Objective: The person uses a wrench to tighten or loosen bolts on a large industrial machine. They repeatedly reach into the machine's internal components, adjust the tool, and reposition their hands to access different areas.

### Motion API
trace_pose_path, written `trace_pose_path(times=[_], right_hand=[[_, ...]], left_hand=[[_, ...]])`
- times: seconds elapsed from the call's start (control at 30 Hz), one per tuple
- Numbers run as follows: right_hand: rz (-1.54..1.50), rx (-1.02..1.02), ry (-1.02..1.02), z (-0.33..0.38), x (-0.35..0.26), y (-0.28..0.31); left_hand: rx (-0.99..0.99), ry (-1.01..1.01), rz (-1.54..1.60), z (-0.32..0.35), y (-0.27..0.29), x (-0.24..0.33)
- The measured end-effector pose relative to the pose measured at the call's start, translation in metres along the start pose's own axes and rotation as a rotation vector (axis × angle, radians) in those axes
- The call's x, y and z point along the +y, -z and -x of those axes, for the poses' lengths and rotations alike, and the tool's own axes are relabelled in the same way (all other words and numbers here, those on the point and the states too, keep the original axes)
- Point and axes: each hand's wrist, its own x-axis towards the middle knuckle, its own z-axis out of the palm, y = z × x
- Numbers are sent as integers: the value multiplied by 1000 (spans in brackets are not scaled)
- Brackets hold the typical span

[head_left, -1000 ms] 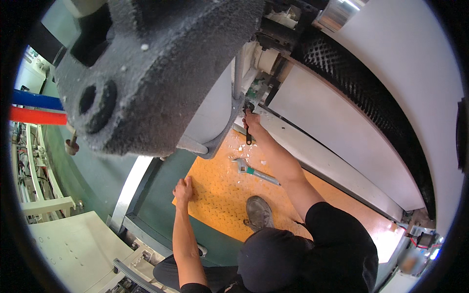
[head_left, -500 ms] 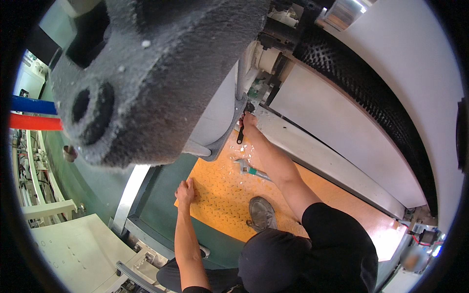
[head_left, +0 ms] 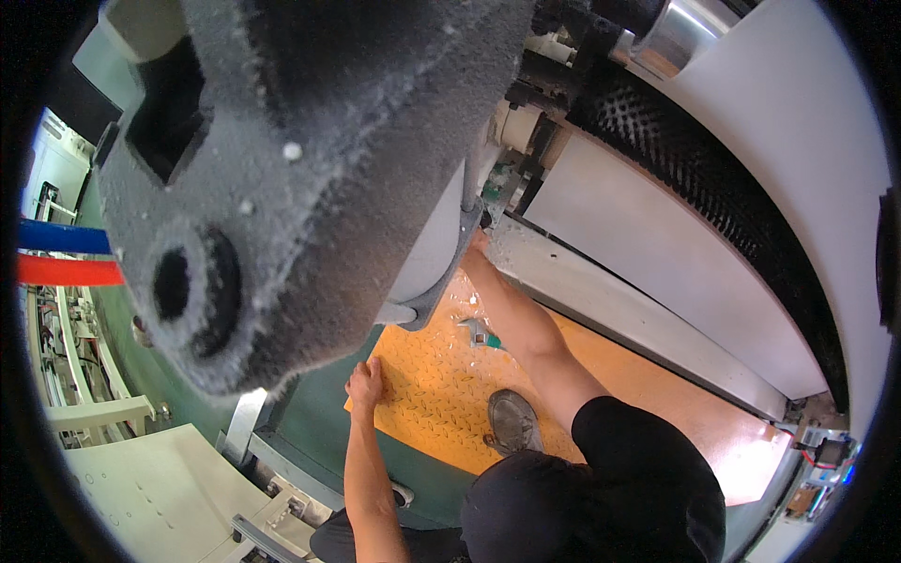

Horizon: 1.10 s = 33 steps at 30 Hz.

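Fingers [head_left: 368, 368] first: the left hand [head_left: 364, 385] is down on the near-left corner of the orange plate [head_left: 441, 403], fingers bent against it. Whether they hook its edge or just press, cannot tell. The right hand [head_left: 479, 242] is up at full stretch, right where the grey casting [head_left: 282, 188] meets the machine. Its fingers are tucked out of sight behind the casting's rim, so whether they are clenched or loose cannot be told.

Now by size. That rough grey casting fills the upper left, with a round hole and a square cut-out in it. Across the right sweeps a white panel [head_left: 676, 272], with a black spiked roller [head_left: 713, 188] just above it and a shiny metal cylinder [head_left: 671, 33] at the top. Below lies the orange plate, studded tread, running between the green frame [head_left: 319, 441] and the pale sill under the panel.

On the plate there's a grey shoe [head_left: 511, 420], sole planted, just beside the right forearm. Smallest of all is a wrench [head_left: 479, 330] lying flat on the plate, partly under that forearm, well apart from both hands.
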Motion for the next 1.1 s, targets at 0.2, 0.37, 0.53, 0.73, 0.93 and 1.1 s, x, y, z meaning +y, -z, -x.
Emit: trace_pose_path(times=[0.2,0.37,0.53,0.73,0.93,1.1], right_hand=[[21,9,64,7,-14,-10],[19,3,146,1,2,-7],[-41,-31,216,-33,3,-8],[119,-321,-112,-36,-44,28],[907,-527,130,2,-111,81],[843,-543,10,49,-121,90]], left_hand=[[-78,5,-14,-7,5,8],[-107,52,-3,-3,8,5],[-30,-19,20,-13,0,5],[-58,-21,-14,-12,4,10],[29,-17,-12,0,-1,2],[16,-44,2,-12,-4,5]])
